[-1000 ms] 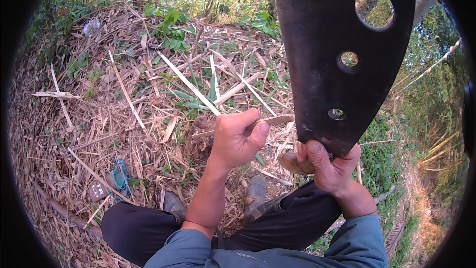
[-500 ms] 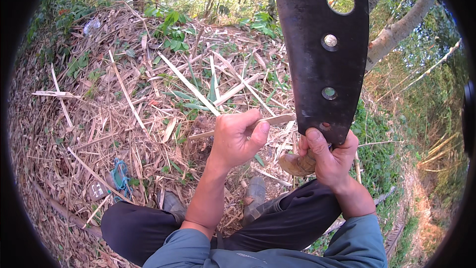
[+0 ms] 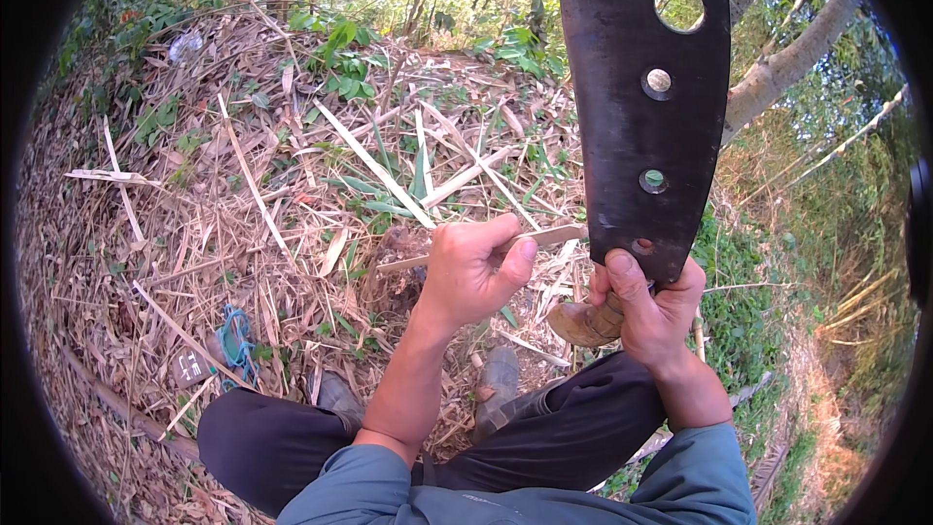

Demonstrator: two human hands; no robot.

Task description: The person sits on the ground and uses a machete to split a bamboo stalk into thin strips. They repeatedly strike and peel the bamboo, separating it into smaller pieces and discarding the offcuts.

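My right hand [image 3: 656, 316] is closed near the base of a broad machete [image 3: 617, 78], thumb pressed on the low end of its blade. The dark blade has a row of round holes and points up and away from me. Its curved brown handle [image 3: 583, 324] shows to the left of that hand, partly covered by the fingers. My left hand [image 3: 476, 267] is wrapped around a thin, pale bamboo strip [image 3: 556, 234], which sticks out on both sides of the fist. The strip's right end is close to the lower left edge of the blade; I cannot tell whether they touch.
Pale split strips [image 3: 374, 160] lie scattered over dry leaves. A blue-green cord bundle [image 3: 233, 342] lies at the left, beside a small dark item [image 3: 192, 367]. My boots [image 3: 498, 389] are just below my hands. A pale tree trunk [image 3: 792, 58] leans at the upper right.
The machete blade has shifted slightly to the right and up in the picture. My left hand and the strip have moved a touch to the right; both grips are unchanged.
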